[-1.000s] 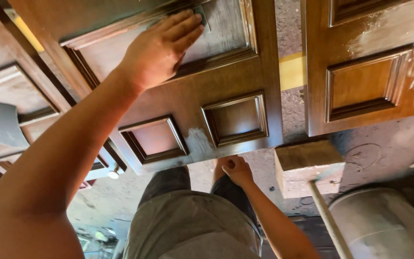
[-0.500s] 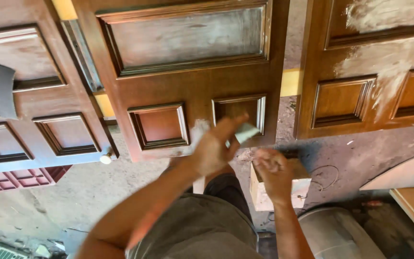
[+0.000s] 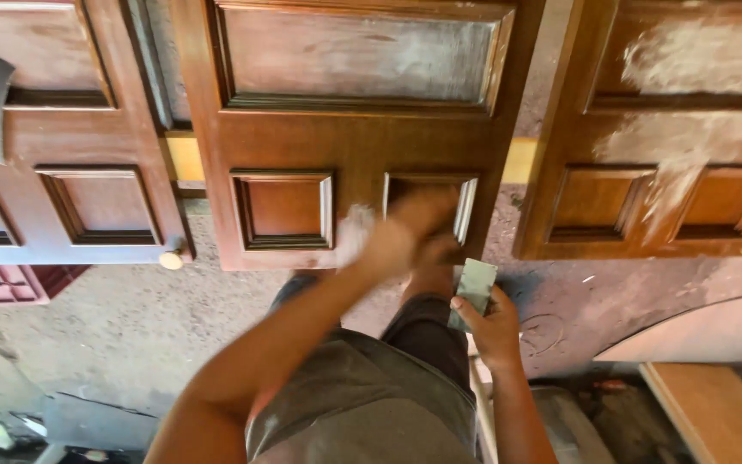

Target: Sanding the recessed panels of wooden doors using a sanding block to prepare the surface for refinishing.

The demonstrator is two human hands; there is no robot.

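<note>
The right hand [image 3: 493, 325] grips a small grey rectangular sandpaper piece [image 3: 474, 290] below a glossy brown panelled wooden door [image 3: 354, 137]. The blurred left hand [image 3: 405, 232] hovers over the door's dusty lower edge; its spread is unclear.

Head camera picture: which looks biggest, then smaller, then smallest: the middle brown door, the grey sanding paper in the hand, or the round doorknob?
1. Middle brown door, far the biggest.
2. Grey sanding paper, held in the right hand.
3. Round doorknob, smallest, though it lies farther from the camera than the paper.

Panelled door [image 3: 672, 129] right; round knob [image 3: 171, 259]; concrete floor [image 3: 130, 326]
</note>
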